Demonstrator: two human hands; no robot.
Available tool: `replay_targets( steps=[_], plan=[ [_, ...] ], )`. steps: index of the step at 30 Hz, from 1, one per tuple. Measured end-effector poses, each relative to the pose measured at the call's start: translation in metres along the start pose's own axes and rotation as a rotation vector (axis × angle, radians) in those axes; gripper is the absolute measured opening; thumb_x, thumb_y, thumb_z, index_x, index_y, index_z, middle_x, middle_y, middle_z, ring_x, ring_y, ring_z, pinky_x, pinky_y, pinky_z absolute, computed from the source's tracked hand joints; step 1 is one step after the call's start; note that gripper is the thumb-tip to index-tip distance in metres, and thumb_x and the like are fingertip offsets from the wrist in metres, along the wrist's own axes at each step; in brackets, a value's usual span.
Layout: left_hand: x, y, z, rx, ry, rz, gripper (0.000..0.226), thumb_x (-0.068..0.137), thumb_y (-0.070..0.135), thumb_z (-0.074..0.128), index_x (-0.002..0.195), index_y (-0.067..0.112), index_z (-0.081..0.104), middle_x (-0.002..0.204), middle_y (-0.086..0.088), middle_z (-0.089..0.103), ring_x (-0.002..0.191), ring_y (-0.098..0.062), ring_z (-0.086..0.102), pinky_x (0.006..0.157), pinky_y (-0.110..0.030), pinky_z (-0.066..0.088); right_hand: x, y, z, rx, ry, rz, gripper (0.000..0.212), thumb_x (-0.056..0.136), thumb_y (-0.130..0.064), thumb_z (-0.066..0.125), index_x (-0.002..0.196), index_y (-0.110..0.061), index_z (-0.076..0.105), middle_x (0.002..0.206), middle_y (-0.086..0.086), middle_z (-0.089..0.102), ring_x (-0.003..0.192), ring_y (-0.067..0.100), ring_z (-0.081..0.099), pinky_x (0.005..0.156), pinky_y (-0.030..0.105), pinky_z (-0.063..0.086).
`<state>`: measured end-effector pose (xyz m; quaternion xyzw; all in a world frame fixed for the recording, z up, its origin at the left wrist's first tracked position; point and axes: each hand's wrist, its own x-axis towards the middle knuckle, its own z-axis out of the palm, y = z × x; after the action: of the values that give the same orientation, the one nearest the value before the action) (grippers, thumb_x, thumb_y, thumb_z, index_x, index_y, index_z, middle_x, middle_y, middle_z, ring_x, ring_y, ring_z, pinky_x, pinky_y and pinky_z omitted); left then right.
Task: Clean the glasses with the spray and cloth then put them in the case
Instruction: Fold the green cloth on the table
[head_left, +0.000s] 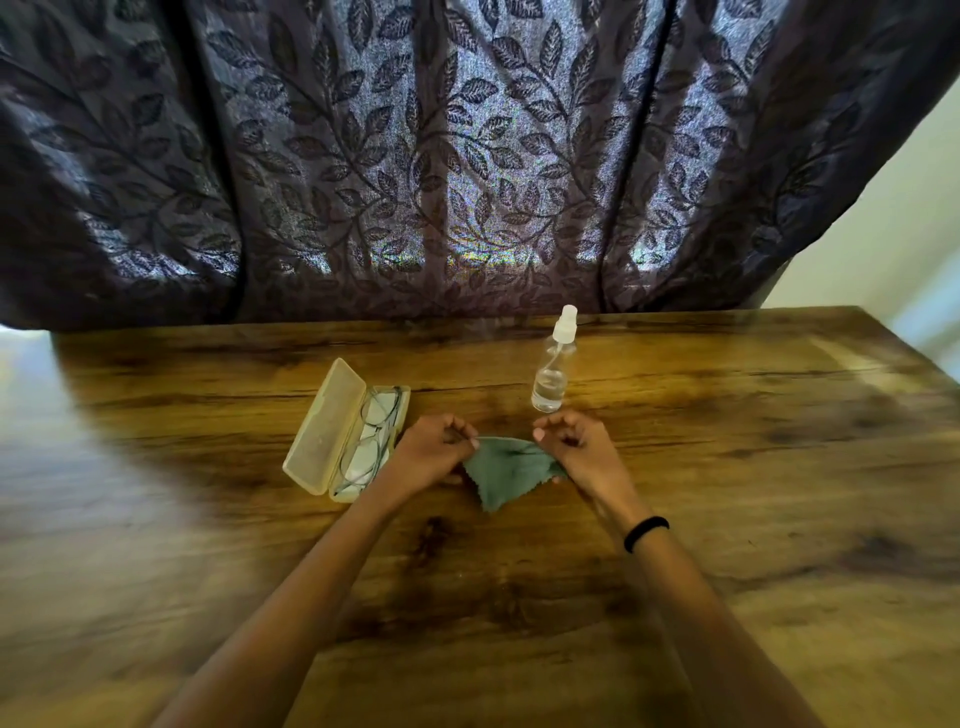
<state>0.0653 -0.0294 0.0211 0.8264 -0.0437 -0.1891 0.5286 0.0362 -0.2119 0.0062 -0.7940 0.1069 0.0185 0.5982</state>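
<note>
A green cleaning cloth (503, 474) hangs stretched between my two hands just above the wooden table (727, 467). My left hand (434, 452) pinches its left corner and my right hand (576, 449) pinches its right corner. To the left lies a cream glasses case (324, 426) with its lid open. Thin-framed glasses (371, 434) lie folded in the case's lower half. A clear spray bottle (555, 364) with a white cap stands upright just behind my right hand.
A dark leaf-patterned curtain (415, 156) hangs along the table's far edge. A black band (645, 532) circles my right wrist. The table's right edge runs near a pale wall (883, 249).
</note>
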Motion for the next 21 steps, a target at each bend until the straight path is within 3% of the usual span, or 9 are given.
replay_targets(
  steps=[3, 6, 9, 13, 16, 18, 21],
  plan=[
    [0.001, 0.002, -0.001, 0.027, 0.041, -0.002, 0.005, 0.088, 0.012, 0.056, 0.093, 0.01, 0.057, 0.103, -0.012, 0.06, 0.089, -0.019, 0.058, 0.06, -0.022, 0.052, 0.002, -0.003, -0.001, -0.02, 0.011, -0.026, 0.011, 0.083, -0.019, 0.065, 0.092, -0.013, 0.062, 0.088, 0.01, 0.066, 0.064, 0.01, 0.058, 0.04, 0.016, 0.044],
    [0.004, 0.006, -0.005, 0.1, 0.086, 0.018, 0.006, 0.088, 0.014, 0.056, 0.093, 0.011, 0.058, 0.101, -0.008, 0.06, 0.087, -0.016, 0.058, 0.055, -0.017, 0.051, 0.004, -0.009, -0.005, -0.116, -0.001, -0.02, 0.014, 0.076, -0.023, 0.073, 0.084, -0.016, 0.065, 0.078, 0.0, 0.065, 0.065, 0.01, 0.06, 0.045, 0.017, 0.046],
    [0.005, 0.009, -0.006, 0.199, 0.125, 0.037, 0.004, 0.088, 0.014, 0.057, 0.091, 0.012, 0.06, 0.096, -0.005, 0.061, 0.087, -0.02, 0.062, 0.067, -0.029, 0.057, 0.007, -0.01, -0.008, -0.33, -0.025, -0.035, 0.007, 0.076, -0.019, 0.073, 0.076, -0.021, 0.066, 0.076, -0.003, 0.066, 0.072, 0.012, 0.062, 0.059, 0.019, 0.048],
    [0.005, 0.012, -0.008, 0.283, 0.14, 0.071, 0.005, 0.087, 0.017, 0.058, 0.09, 0.013, 0.061, 0.101, -0.006, 0.063, 0.095, -0.022, 0.061, 0.082, -0.042, 0.054, 0.006, -0.015, -0.012, -0.354, -0.061, -0.035, 0.008, 0.078, -0.015, 0.07, 0.074, -0.021, 0.066, 0.075, -0.007, 0.064, 0.067, 0.002, 0.059, 0.055, 0.012, 0.041],
    [0.005, 0.007, -0.013, 0.293, 0.116, 0.091, 0.005, 0.087, 0.019, 0.058, 0.09, 0.015, 0.06, 0.099, -0.003, 0.06, 0.093, -0.022, 0.061, 0.076, -0.038, 0.056, 0.001, -0.021, -0.02, -0.201, -0.182, -0.014, 0.009, 0.077, -0.009, 0.07, 0.077, -0.017, 0.066, 0.079, -0.002, 0.066, 0.075, 0.009, 0.06, 0.068, 0.019, 0.049],
    [0.005, 0.004, -0.017, 0.3, 0.1, 0.085, 0.006, 0.087, 0.021, 0.059, 0.09, 0.016, 0.061, 0.098, -0.001, 0.059, 0.088, -0.02, 0.06, 0.069, -0.031, 0.056, -0.001, -0.023, -0.024, -0.092, -0.235, 0.005, 0.01, 0.077, -0.006, 0.069, 0.08, -0.016, 0.065, 0.078, -0.001, 0.067, 0.074, 0.009, 0.061, 0.066, 0.017, 0.05],
    [0.011, 0.0, -0.016, 0.469, 0.13, 0.114, 0.01, 0.087, 0.024, 0.059, 0.092, 0.018, 0.065, 0.102, -0.001, 0.064, 0.086, -0.012, 0.054, 0.073, -0.024, 0.045, 0.006, -0.021, -0.02, -0.192, -0.167, -0.01, 0.01, 0.08, -0.004, 0.065, 0.085, -0.013, 0.066, 0.085, 0.001, 0.066, 0.081, 0.013, 0.06, 0.068, 0.02, 0.05]
  ],
)
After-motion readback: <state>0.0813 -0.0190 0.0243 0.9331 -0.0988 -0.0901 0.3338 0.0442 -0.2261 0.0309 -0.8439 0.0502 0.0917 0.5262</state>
